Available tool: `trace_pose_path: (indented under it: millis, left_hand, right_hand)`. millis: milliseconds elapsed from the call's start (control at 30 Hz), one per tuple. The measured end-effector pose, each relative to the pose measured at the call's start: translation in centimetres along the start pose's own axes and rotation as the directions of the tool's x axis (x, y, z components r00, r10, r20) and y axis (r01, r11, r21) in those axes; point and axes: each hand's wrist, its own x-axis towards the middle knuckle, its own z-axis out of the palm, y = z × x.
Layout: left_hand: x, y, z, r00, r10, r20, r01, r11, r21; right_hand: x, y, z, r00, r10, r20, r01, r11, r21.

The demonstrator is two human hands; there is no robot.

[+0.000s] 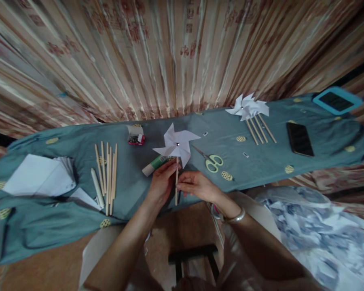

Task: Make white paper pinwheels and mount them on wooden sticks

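A white paper pinwheel (176, 146) with a shiny pin at its centre stands on a thin wooden stick (176, 193). My left hand (162, 181) is closed round the stick from the left, just under the paper blades. From the right, my right hand (197, 185) pinches the same stick a little lower. A silver bangle is on that wrist. Both hands hover over the near edge of the table with the blue-grey cloth (261, 161).
Several loose wooden sticks (107, 176) and a stack of white paper (39, 176) lie at the left. A glue stick (153, 165), a small red box (136, 138), green-handled scissors (210, 160), finished pinwheels (250, 111), a black phone (299, 139) and a blue-cased tablet (336, 101) are on the cloth.
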Motion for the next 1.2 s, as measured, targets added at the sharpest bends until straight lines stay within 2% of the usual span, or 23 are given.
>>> trace_pose_path:
  millis: [433, 567, 633, 700, 800, 867, 1000, 1200]
  left_hand:
    - [-0.4, -0.8, -0.3, 1.0, -0.012, -0.014, 0.013, 0.994, 0.104]
    - [-0.4, -0.7, -0.2, 1.0, -0.018, -0.019, 0.02, 0.994, 0.107]
    - [-0.5, -0.7, -0.2, 1.0, -0.02, -0.017, 0.022, 0.994, 0.109]
    - [-0.6, -0.7, -0.2, 1.0, -0.021, -0.014, 0.022, 0.992, 0.121]
    - [-0.7, -0.7, -0.1, 1.0, -0.021, -0.021, 0.024, 0.988, 0.152]
    - [-0.8, -0.8, -0.1, 0.999, -0.021, -0.033, 0.026, 0.984, 0.175]
    - [-0.9, -0.8, 0.0, 0.999, -0.018, -0.034, 0.025, 0.978, 0.209]
    - [-0.7, -1.1, -0.4, 1.0, -0.002, -0.016, 0.006, 0.97, 0.243]
  right_hand:
    - [0.1, 0.2, -1.0, 0.996, -0.076, -0.038, 0.077, 0.996, 0.037]
    - [-0.2, -0.5, -2.2, 0.997, -0.064, -0.041, 0.065, 0.998, 0.024]
    - [-0.4, -1.3, -3.3, 0.995, -0.061, -0.078, 0.059, 0.998, -0.025]
    - [-0.6, -2.0, -4.5, 0.979, -0.087, -0.186, 0.082, 0.996, -0.035]
    - [-0.6, -2.5, -5.6, 0.918, -0.144, -0.369, 0.174, 0.984, 0.049]
    - [-0.4, -2.5, -5.7, 0.899, -0.14, -0.416, 0.211, 0.969, 0.129]
    - [-0.1, -2.5, -5.4, 0.91, -0.105, -0.401, 0.218, 0.944, 0.247]
    - [0.0, -3.0, -5.0, 0.925, -0.065, -0.373, 0.194, 0.928, 0.318]
